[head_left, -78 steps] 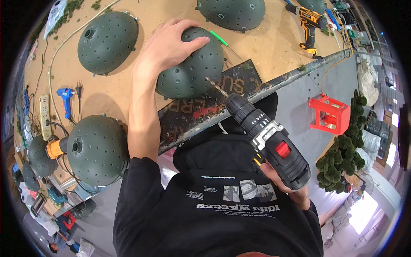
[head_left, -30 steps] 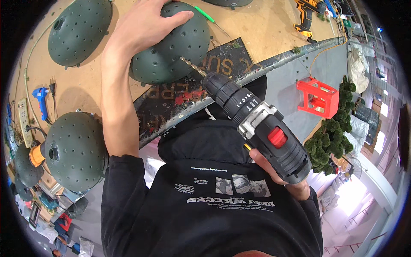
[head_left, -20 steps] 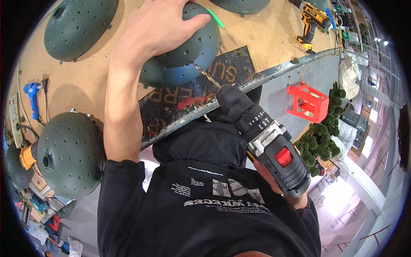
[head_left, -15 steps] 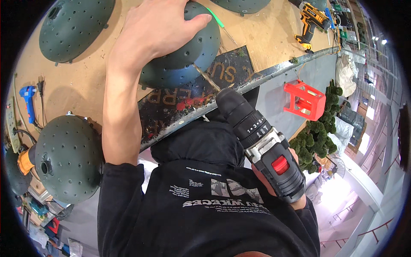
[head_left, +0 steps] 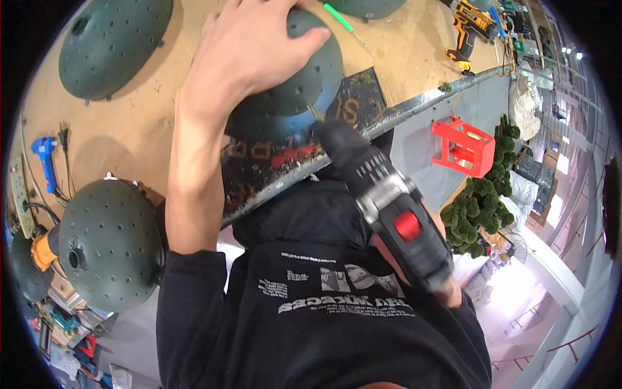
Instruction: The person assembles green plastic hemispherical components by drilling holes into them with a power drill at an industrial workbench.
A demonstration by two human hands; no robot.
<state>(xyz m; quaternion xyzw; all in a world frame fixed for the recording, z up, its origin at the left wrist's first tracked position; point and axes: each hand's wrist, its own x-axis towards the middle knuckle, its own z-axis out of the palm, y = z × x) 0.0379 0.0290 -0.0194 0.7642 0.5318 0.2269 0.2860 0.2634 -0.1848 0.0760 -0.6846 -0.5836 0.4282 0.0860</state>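
My left hand (head_left: 256,48) grips a dark green dome (head_left: 317,71) dotted with small holes, thumb spread over its top; some fingertips run past the upper edge. In my right hand (head_left: 447,292) is a black cordless power drill (head_left: 395,207) with a red patch, blurred by motion. Its thin bit (head_left: 315,112) meets the near side of the dome, only a short length showing. The drill's body hides most of my right-hand fingers. Beside the dome lies a thin tool with a bright green handle (head_left: 338,17).
Similar domes stand at the upper left (head_left: 116,48) and lower left (head_left: 110,243). A blue glue gun (head_left: 45,162) and a power strip (head_left: 21,194) lie at left. A yellow-black drill (head_left: 470,32) rests near the table edge (head_left: 427,100); beyond it is a red plastic frame (head_left: 463,146).
The drill has moved toward the dome, and less of its bit shows outside the surface. My left hand and the dome have shifted slightly right in the picture.
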